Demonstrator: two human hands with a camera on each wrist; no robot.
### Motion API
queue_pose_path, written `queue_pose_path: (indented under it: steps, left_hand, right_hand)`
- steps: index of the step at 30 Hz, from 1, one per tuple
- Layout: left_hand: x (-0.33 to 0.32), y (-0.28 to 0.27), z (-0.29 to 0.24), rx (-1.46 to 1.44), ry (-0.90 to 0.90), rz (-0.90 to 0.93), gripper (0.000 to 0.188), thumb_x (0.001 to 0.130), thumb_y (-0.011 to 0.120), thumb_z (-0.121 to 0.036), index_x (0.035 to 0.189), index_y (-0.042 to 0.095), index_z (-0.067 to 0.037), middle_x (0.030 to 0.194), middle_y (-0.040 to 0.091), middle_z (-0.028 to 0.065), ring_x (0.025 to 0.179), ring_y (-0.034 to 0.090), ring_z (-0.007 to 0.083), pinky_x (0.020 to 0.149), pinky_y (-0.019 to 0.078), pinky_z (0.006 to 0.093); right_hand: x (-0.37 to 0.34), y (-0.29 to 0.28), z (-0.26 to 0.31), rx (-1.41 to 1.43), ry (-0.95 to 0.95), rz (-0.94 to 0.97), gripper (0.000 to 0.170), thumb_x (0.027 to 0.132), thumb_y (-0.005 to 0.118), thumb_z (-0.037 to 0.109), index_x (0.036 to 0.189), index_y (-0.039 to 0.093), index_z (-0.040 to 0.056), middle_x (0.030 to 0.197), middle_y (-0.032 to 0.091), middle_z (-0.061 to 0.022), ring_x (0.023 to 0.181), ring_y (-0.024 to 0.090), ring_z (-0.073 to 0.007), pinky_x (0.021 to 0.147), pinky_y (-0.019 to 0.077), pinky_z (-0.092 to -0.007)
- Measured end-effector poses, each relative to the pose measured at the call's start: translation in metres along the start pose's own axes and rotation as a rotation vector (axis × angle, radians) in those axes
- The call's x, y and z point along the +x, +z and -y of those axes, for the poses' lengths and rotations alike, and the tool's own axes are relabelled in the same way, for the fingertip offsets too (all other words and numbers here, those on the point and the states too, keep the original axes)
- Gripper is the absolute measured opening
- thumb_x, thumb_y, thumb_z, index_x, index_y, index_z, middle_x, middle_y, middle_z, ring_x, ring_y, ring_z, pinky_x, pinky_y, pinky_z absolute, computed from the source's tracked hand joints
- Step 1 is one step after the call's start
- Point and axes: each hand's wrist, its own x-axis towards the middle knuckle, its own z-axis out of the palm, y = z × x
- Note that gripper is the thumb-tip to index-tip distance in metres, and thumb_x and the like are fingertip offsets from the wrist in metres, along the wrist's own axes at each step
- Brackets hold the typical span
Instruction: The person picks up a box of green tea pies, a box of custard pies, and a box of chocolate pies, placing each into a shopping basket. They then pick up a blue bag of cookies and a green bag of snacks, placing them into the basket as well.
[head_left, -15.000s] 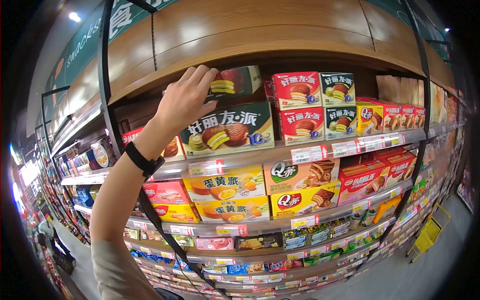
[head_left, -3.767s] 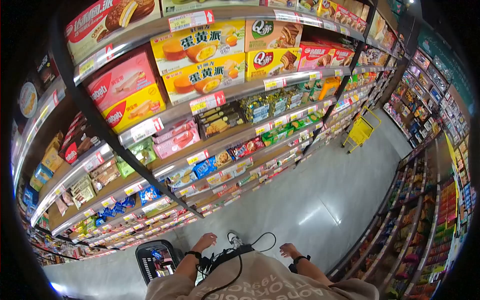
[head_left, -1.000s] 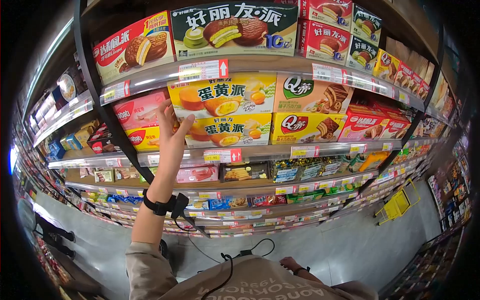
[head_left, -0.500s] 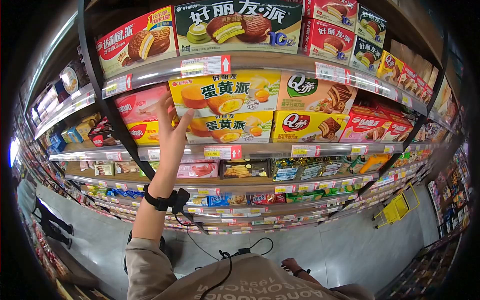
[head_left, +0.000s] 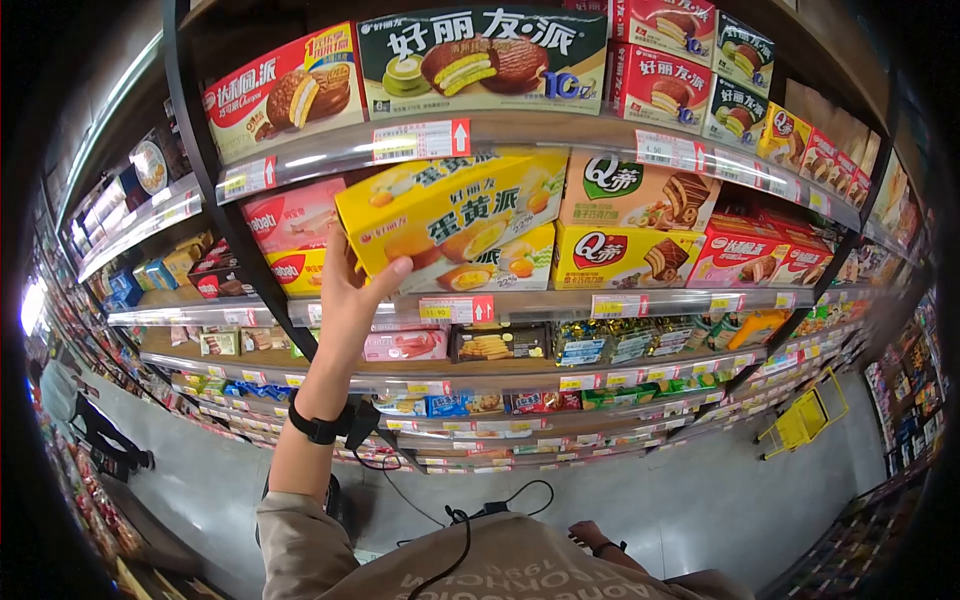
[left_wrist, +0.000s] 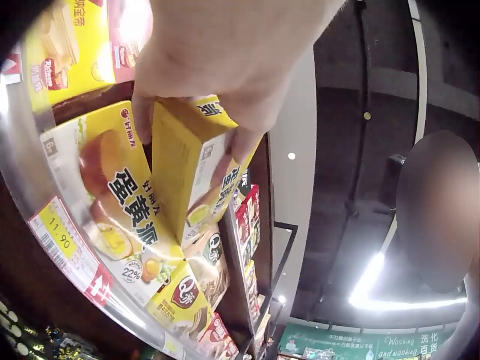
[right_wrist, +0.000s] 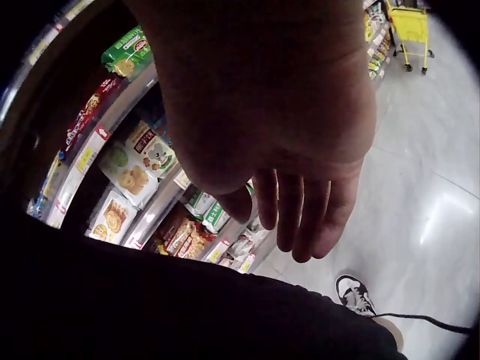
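My left hand (head_left: 350, 290) grips the left end of a yellow pie box (head_left: 455, 205), thumb on its front and fingers at the end. The box is tilted, its top showing, above a second yellow box (head_left: 470, 273) that stands on the shelf. In the left wrist view the hand (left_wrist: 217, 67) holds the tilted box (left_wrist: 184, 161) beside the standing one (left_wrist: 112, 187). Down at my side, my right hand (head_left: 585, 535) holds nothing; its fingers hang loose in the right wrist view (right_wrist: 292, 195).
Pink and yellow wafer boxes (head_left: 295, 235) stand left of the held box, Q boxes (head_left: 625, 258) right of it. The upper shelf edge (head_left: 500, 135) runs just above. A yellow cart (head_left: 805, 415) stands on the floor at right; a person (head_left: 90, 415) is at far left.
Since half a second ago, the upper yellow box has tipped and turned in my left hand, its top coming into view. The right hand still hangs low.
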Motion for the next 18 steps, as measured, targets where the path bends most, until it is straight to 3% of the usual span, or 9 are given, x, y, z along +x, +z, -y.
queue_pose_path:
  steps: [4,7,10,12,13,18]
  left_hand:
    - [-0.018,-0.005,0.003,-0.028,0.001,-0.049,0.075,0.078,0.077,-0.005,0.141,0.036,-0.004,0.132,0.055,0.0122,0.121,0.055,0.0227,0.102,0.0449,0.037]
    - [-0.059,-0.009,-0.003,-0.078,-0.027,-0.138,0.086,0.07,0.083,-0.016,0.141,0.037,-0.004,0.13,0.055,0.0123,0.121,0.055,0.025,0.101,0.0466,0.0395]
    - [-0.129,-0.015,0.007,-0.29,-0.059,-0.301,0.085,0.07,0.082,-0.018,0.141,0.037,-0.004,0.13,0.053,0.0112,0.118,0.056,0.0251,0.101,0.0463,0.0408]
    - [-0.172,-0.026,0.014,-0.444,-0.152,-0.315,0.084,0.07,0.081,-0.016,0.141,0.036,-0.003,0.129,0.054,0.0128,0.119,0.056,0.0263,0.1,0.0476,0.0428]
    - [-0.189,-0.033,0.025,-0.446,-0.169,-0.262,0.084,0.071,0.079,-0.024,0.141,0.037,-0.003,0.129,0.055,0.0136,0.115,0.059,0.0276,0.099,0.0486,0.041]
    - [-0.217,-0.033,0.02,-0.555,-0.324,-0.388,0.076,0.074,0.075,-0.03,0.137,0.043,-0.001,0.127,0.06,0.0134,0.114,0.061,0.0277,0.1,0.0476,0.0414]
  right_hand:
    - [0.014,-0.005,-0.012,-0.056,-0.026,0.081,0.02,0.096,0.054,0.022,0.103,0.063,0.005,0.095,0.07,-0.0091,0.074,0.069,-0.022,0.063,0.0591,-0.0368]
    - [0.027,-0.006,-0.017,0.054,0.021,0.099,0.021,0.094,0.057,0.023,0.108,0.064,0.0085,0.095,0.07,-0.0052,0.076,0.066,-0.0179,0.058,0.0523,-0.0322]
    - [0.021,-0.009,-0.013,0.293,0.086,-0.029,0.024,0.094,0.057,0.021,0.112,0.061,0.0064,0.1,0.069,-0.0087,0.08,0.068,-0.0224,0.065,0.0562,-0.0365]
    - [0.015,-0.013,-0.005,0.302,0.093,-0.052,0.026,0.094,0.058,0.02,0.115,0.059,0.0055,0.102,0.069,-0.0112,0.083,0.069,-0.0255,0.069,0.0577,-0.0391]
    - [0.013,-0.017,-0.005,0.306,0.103,-0.067,0.027,0.094,0.058,0.02,0.116,0.059,0.0051,0.103,0.069,-0.0125,0.085,0.069,-0.027,0.071,0.0585,-0.0403]
    - [0.02,-0.054,0.012,0.437,-0.105,-0.004,0.03,0.092,0.06,0.021,0.118,0.059,0.0063,0.106,0.068,-0.0144,0.088,0.07,-0.03,0.073,0.0591,-0.0419]
